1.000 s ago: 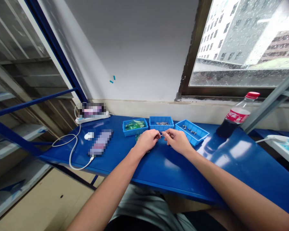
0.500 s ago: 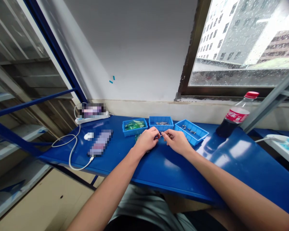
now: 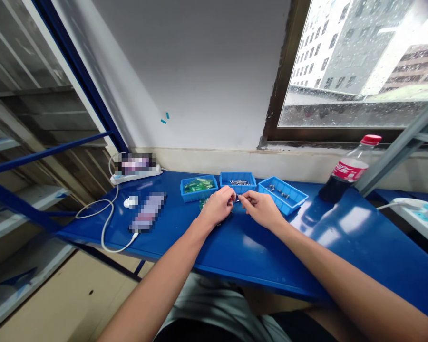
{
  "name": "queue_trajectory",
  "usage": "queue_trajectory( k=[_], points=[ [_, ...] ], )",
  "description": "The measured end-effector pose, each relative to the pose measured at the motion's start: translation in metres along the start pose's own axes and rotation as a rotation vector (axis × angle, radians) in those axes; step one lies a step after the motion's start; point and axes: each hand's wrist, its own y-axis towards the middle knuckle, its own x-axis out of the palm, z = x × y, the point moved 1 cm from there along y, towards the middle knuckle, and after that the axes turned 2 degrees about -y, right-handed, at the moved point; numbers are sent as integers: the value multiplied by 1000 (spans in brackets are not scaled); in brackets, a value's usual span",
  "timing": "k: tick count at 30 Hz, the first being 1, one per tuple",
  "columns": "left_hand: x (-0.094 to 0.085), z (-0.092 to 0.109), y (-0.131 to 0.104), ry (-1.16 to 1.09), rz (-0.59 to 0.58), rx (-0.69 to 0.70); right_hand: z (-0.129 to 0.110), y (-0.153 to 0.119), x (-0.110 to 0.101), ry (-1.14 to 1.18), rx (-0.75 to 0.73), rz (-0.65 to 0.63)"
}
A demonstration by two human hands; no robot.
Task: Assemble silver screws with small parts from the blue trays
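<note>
Head view: the small metal part point(image 3: 238, 199) is between the two hands, above the blue table point(image 3: 257, 266) and just in front of the middle tray point(image 3: 237, 175), which contains slender metal pieces point(image 3: 239, 183). The right hand point(image 3: 264, 209) clamps the part between thumb and fingertips. The left hand point(image 3: 217, 207) is curled beside it; whether its fingers grip anything cannot be determined. The left tray point(image 3: 199, 195) contains green pieces point(image 3: 199, 184); the right tray point(image 3: 292, 205) contains small metal fittings point(image 3: 278, 191).

For good control, pinch the part near its end, align both hands on one axis, and apply light, even pressure. Work low over the table so that a dropped part lands close by. Hold both wrists clear of the tray rims. Poor alignment may cause the part to slip or roll.
</note>
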Motion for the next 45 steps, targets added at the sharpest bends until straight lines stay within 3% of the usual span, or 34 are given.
queue_trajectory(
  k=[5,12,20,24,29,35,39,41,45],
  points=[
    [-3,7,3,-154,88,16,2,3,0,-17,-84,109],
    [-2,13,5,-441,146,-26,-1,2,-5,-105,-242,64],
    [1,10,5,-687,157,-234,8,5,-1,-11,-122,82],
    [2,9,6,-761,147,-278,8,5,1,42,-49,88],
    [6,4,6,-888,120,-306,4,3,2,51,-68,79],
    [7,7,7,-879,121,-246,5,2,3,51,-70,55],
    [1,11,5,-634,162,-234,5,3,2,59,-78,78],
    [-2,14,4,-544,115,-268,4,3,0,48,-69,118],
    [-1,17,2,-610,-30,-325,5,5,-3,79,-20,143]
  ],
)
